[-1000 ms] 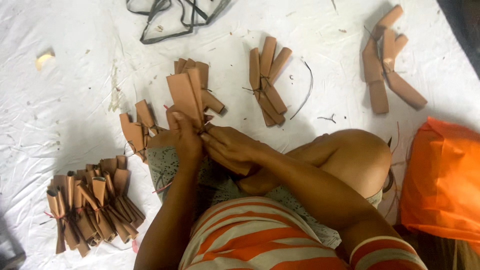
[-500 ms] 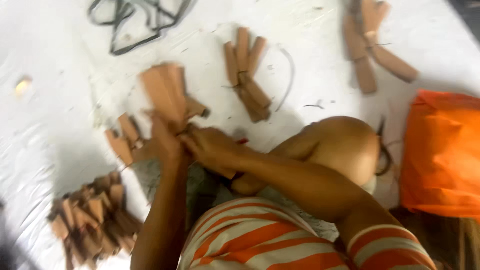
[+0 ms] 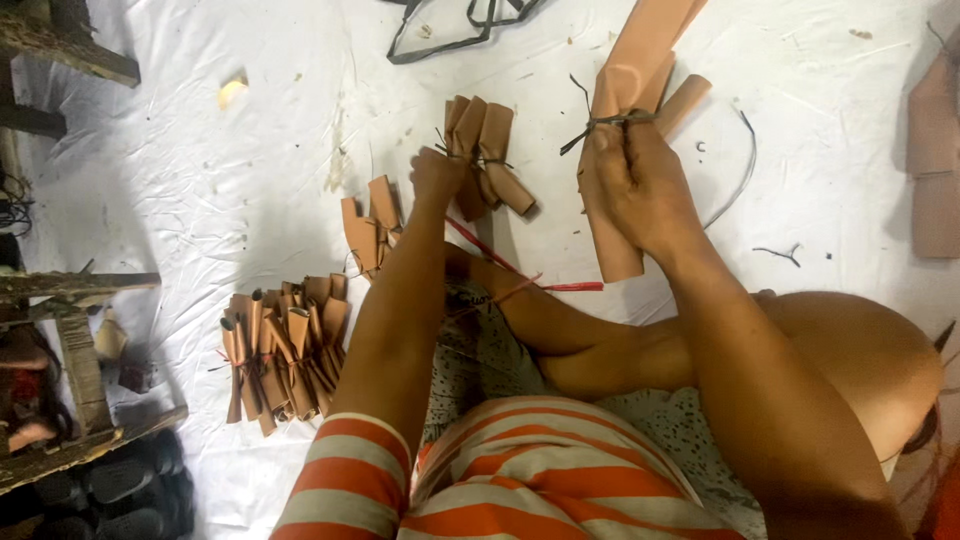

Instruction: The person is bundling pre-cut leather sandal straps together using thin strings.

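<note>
Since earlier: right hand (image 3: 640, 190) is lifting the brown paper bundle (image 3: 625, 150), gripping it over the sheet's (image 3: 200, 170) far edge; left hand (image 3: 435, 175) is closing on the tie string (image 3: 480, 245). Risk: string slipping, rolls spilling.

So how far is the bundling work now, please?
Done: tied bundles lie at the pile, one and another. In hand: the right hand grips a roll bundle with a dark tie around it; the left hand reaches near the floor bundles. Left: loose pieces at the right edge.

no packages, labels, signs or screens anywhere in view
</note>
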